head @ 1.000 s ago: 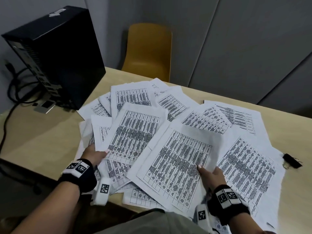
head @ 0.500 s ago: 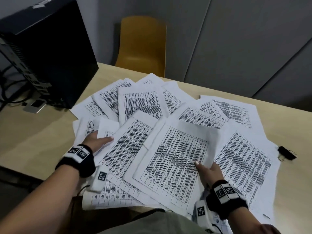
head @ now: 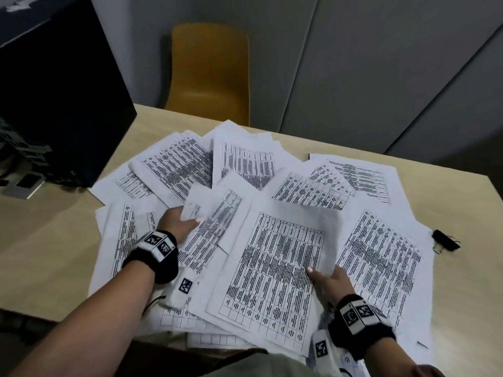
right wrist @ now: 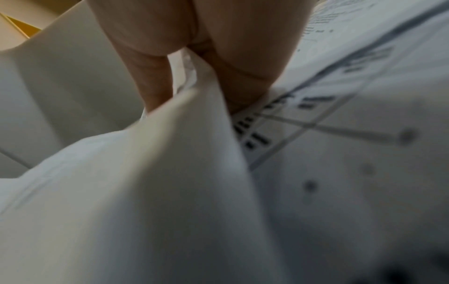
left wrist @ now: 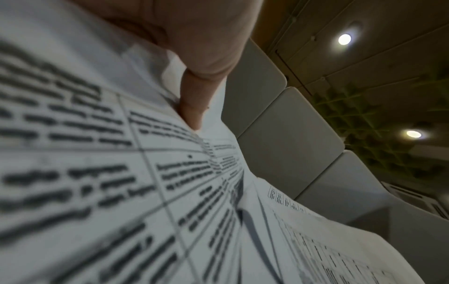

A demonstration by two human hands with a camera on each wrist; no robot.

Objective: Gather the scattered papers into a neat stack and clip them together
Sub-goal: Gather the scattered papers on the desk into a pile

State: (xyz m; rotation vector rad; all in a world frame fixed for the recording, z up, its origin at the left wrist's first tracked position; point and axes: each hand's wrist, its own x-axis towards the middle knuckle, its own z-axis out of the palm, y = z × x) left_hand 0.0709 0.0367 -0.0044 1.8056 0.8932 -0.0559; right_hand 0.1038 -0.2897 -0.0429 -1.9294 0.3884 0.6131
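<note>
Several white sheets printed with black tables (head: 246, 164) lie overlapping across the wooden table (head: 46, 240). My left hand (head: 185, 221) is in the left middle of the pile and grips a curled sheet (head: 215, 210), thumb on top and fingers under it. The left wrist view shows a finger (left wrist: 192, 107) pressed against printed paper (left wrist: 97, 182). My right hand (head: 324, 278) pinches the right edge of the large front sheet (head: 275, 270). Its paper edge (right wrist: 170, 153) runs between thumb and fingers in the right wrist view. A black binder clip (head: 445, 240) lies on the table to the right, untouched.
A black computer tower (head: 54, 91) stands at the back left of the table with a small grey device (head: 24, 185) beside it. A yellow chair (head: 211, 77) is behind the table's far edge. Grey wall panels (head: 381, 77) stand behind. Some sheets overhang the near table edge.
My left hand has moved from the pile's left edge forward and right into the middle and taken hold of a sheet. My right hand keeps its pinch on the front sheet.
</note>
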